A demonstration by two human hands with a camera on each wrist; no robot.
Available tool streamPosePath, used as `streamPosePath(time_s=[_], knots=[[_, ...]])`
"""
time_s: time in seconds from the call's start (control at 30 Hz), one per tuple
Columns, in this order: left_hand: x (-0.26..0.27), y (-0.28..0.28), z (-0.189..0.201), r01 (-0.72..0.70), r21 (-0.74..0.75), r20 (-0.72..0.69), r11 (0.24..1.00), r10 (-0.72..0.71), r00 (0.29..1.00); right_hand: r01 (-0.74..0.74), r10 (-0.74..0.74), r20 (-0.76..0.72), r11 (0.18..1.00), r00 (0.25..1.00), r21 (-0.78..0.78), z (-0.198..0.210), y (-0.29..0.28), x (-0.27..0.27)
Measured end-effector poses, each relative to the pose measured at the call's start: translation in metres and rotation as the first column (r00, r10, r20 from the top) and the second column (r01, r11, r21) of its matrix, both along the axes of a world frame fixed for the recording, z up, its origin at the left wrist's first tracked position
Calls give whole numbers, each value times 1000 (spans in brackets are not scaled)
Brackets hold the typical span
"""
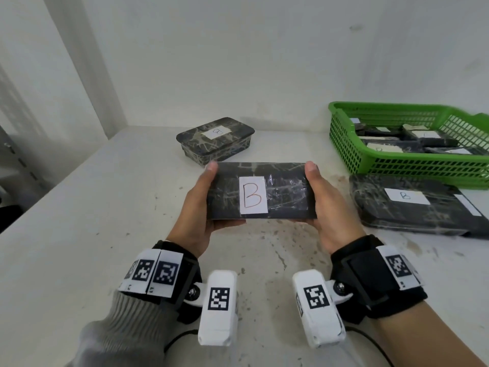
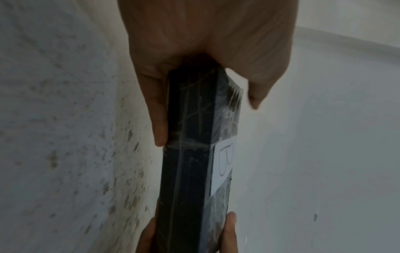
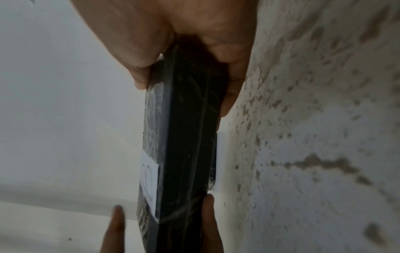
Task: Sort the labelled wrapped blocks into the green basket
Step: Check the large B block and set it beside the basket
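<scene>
A flat dark wrapped block (image 1: 283, 192) with a white label reading B is held above the table, label facing me. My left hand (image 1: 203, 207) grips its left end and my right hand (image 1: 325, 207) grips its right end, thumbs on the top edge. The left wrist view shows the block (image 2: 190, 154) edge-on between the left hand's fingers (image 2: 159, 123); the right wrist view shows the block (image 3: 186, 137) held the same way. The green basket (image 1: 344, 144) stands at the back right with several labelled blocks inside.
Another wrapped block (image 1: 215, 140) with a label lies at the back centre near the wall. A larger flat block (image 1: 412, 207) labelled B lies right of my hands, in front of the basket. The white table (image 1: 92, 207) is stained and ends at a left edge.
</scene>
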State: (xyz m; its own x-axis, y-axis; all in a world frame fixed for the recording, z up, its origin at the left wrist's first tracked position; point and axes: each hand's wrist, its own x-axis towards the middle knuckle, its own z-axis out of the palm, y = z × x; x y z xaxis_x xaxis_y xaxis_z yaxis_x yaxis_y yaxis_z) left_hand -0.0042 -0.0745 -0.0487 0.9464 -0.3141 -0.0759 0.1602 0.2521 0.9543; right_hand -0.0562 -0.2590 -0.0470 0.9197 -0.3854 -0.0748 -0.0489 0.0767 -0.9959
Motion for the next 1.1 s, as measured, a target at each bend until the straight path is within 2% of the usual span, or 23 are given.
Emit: streamPosePath(time_s=[0.2,0.3,0.5,0.7,0.8,0.93,1.1], knots=[[-2,-3,-2,-81,30,-1,996,81,997,-57,56,-32,998,998,-7,3,1,-4],[-3,-3,-3,-66,18,-26,998,67,997,-83,83,-23,997,996,1,8,2,-9],[-7,-4,0,5,-13,-17,1000,-5,1000,57,-57,2,998,998,18,1,0,-2],[-5,-4,-6,-42,12,-9,999,42,999,51,-51,-25,999,998,5,0,0,-2],[-4,-4,-5,-16,-7,2,1000,16,1000,40,-41,-52,999,998,-19,-1,0,-2],[-4,-5,-5,22,5,-8,1000,-22,1000,95,-95,-34,995,995,7,-2,0,-2],[-1,-6,-10,-47,35,-5,998,48,999,90,-90,-50,996,995,-16,-7,-2,0]])
